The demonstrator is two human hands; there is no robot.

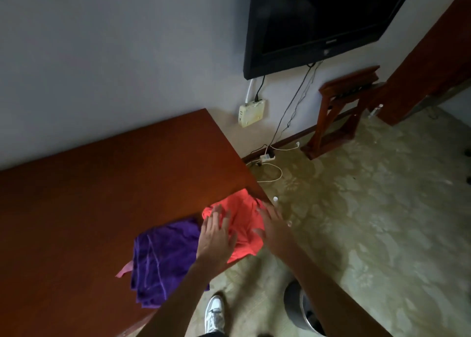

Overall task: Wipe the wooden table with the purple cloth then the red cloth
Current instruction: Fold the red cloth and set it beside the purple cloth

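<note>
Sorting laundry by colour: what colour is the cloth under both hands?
Bright red-orange cloth, seen in the head view.

Dim room, picture underexposed overall; corners are going darker. Red cloth [237, 224] is glowing, oversaturated. Both hands [216, 237] are smearing with motion blur at the fingertips. Wide-angle lens is bending the table [102, 196] edges and the television [318, 18] frame. Shadows soft, no glare.

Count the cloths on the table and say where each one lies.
2. The purple cloth lies bunched near the wooden table's front edge. The red cloth lies beside it at the corner, under both spread hands. A pink scrap pokes out beneath the purple one; more may be hidden.
</note>
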